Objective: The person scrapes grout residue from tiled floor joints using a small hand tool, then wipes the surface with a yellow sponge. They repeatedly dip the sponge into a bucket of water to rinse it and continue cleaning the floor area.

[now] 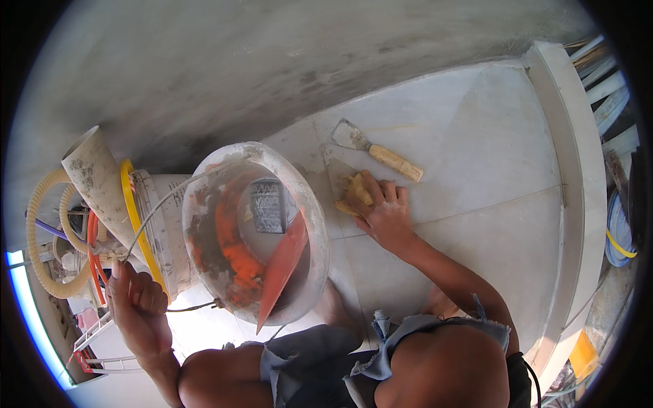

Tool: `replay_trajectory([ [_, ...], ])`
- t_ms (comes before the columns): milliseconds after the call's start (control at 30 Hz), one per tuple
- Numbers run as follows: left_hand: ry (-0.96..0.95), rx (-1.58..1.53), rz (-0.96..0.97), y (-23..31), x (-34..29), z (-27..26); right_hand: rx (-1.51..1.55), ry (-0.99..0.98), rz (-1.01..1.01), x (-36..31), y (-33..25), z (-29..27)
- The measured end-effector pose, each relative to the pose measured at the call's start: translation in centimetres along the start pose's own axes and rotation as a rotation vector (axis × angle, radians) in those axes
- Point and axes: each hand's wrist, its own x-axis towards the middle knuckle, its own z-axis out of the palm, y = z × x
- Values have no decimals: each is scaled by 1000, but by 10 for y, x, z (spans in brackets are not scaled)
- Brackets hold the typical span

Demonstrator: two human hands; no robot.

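My left hand (pixel 141 302) is closed around the wire handle (pixel 151 214) of a bucket (pixel 315 204). The bucket tips toward me, its inside smeared with dried grey mortar and orange stains. Inside it lie a grey, ridged rectangular piece (pixel 269 206) and a flat, pointed red piece (pixel 284 266) that juts past the rim. On the floor to the right, my right hand (pixel 386 214) presses down with fingers curled over a crumpled yellow sponge (pixel 355 194), partly hidden under them. Just beyond that hand lies a scraper (pixel 381 155) with a wooden handle and a mortar-crusted blade.
Pale tiles (pixel 490 143) cover the floor, with a grey wall (pixel 272 61) behind. At left stand a white bucket (pixel 170 197), a wide pipe (pixel 98 166) and a ribbed hose (pixel 42 231). A raised ledge (pixel 568 177) borders the right, with a blue coil (pixel 617 228) beyond.
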Motion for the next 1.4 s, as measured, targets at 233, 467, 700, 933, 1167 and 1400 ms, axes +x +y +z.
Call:
replay_trajectory([
  [233,-50,-31,-86,-10,5,-43,-253,212,381,-56,65,-74],
  [467,-95,35,-93,-21,9,-27,-109,74,181,-81,-22,-25],
  [700,-107,-37,-176,-10,11,-19,129,-181,-270,-98,-68,-5],
  [933,-156,-151,-129,-11,10,-15,-162,147,261,-76,26,-46],
  [1167,-169,-126,-184,1,17,16,11,-4,-72,-52,-84,40],
  [1400,-175,-145,-246,-2,29,-8,71,-229,-157,-120,-41,-81],
])
